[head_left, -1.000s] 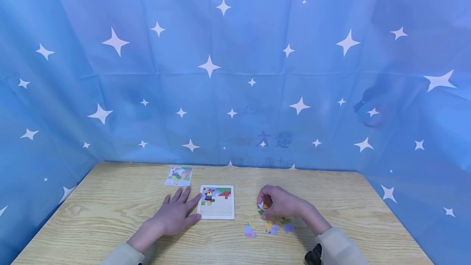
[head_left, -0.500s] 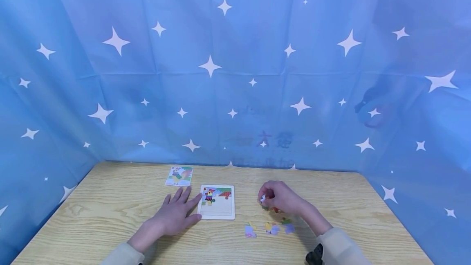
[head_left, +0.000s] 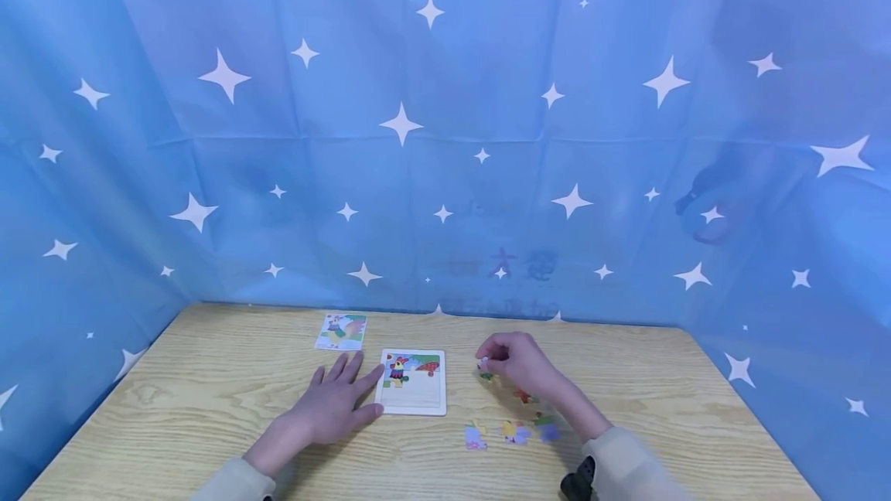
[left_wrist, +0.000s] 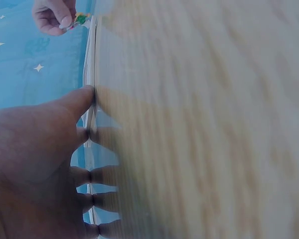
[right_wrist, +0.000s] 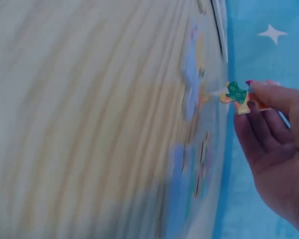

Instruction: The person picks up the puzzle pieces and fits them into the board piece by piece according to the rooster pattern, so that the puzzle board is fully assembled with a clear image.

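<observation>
My left hand (head_left: 334, 408) lies with fingers spread on the table, index finger and thumb at the left edge of a white-rimmed puzzle tray (head_left: 412, 411). Joined pieces with a rooster's head and a red patterned part fill the tray's upper area; its lower right shows bare base. To the right of the tray, my right hand (head_left: 518, 366) pinches a jigsaw piece (right_wrist: 237, 98) between thumb and fingers. Green, orange and cream show on that piece, which is raised off the table in the right wrist view.
Loose jigsaw pieces lie right of the tray: a pink-and-lilac one (head_left: 476, 436), a yellow-and-lilac one (head_left: 517, 433), a green-and-lilac one (head_left: 547, 429) and a red one (head_left: 524, 396) near my right forearm. A picture card (head_left: 341, 331) lies behind my left hand. A starry blue curtain (head_left: 445, 138) backs the wooden table.
My right hand has moved back and left toward the tray with the pinched jigsaw piece, uncovering the red piece on the table. My left hand stays at the tray.
</observation>
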